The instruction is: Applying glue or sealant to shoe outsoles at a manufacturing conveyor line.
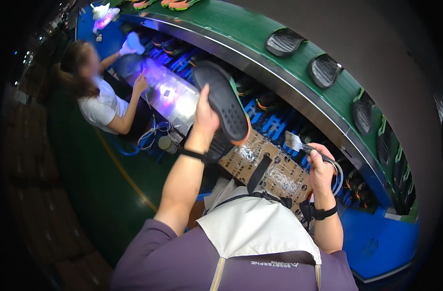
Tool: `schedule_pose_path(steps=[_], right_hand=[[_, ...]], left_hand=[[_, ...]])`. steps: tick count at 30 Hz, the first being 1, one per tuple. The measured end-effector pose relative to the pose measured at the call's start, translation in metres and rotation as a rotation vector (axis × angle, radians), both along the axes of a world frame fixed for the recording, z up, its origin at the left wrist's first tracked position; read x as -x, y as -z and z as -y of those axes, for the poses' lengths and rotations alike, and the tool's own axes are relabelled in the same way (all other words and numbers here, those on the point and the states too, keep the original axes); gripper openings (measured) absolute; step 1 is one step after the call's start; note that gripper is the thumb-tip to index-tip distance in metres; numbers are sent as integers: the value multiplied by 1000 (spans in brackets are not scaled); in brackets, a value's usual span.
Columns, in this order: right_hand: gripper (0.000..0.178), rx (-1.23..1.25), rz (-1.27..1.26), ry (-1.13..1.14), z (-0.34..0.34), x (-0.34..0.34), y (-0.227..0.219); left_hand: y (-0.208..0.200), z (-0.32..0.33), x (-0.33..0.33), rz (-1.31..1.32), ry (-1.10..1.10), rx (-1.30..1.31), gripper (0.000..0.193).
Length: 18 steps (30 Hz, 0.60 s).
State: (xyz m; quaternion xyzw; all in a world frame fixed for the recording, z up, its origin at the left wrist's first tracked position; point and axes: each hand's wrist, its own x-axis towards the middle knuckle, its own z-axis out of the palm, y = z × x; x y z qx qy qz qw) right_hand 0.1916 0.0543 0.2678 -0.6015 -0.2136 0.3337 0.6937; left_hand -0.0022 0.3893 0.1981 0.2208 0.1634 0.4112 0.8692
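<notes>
My left hand (206, 119) grips a black shoe sole (226, 104) with orange and green edging, raised over the bench. Its broad dark face, with a group of small hollows near the lower end, is turned up. Under that wrist lies another dark sole (219, 149), partly covered by my arm. To the right, my right hand (320, 167) is closed round the dark handle of a flat brush (295, 142). The brush has pale, whitish bristles that point left toward the sole, apart from it. A clear tube (338, 175) curves from the handle past my wrist.
Cardboard under clear tape (279, 179) covers the bench before me. Beyond runs a curved green conveyor (241, 22) bearing black soles (324, 71), above a lower row of blue holders (272, 123) with shoes. At left, a co-worker (97, 92) handles a sole-like piece under violet light.
</notes>
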Motion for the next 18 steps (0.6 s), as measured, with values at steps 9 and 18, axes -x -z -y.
schedule_pose_path(steps=[9, 18], right_hand=[[22, -31, 234, -251, -56, 31, -46], [24, -140, 344, -228, -84, 51, -63]], left_hand=[[6, 125, 0, 86, 176, 230, 81], [-54, 164, -5, 238, 237, 6, 68]])
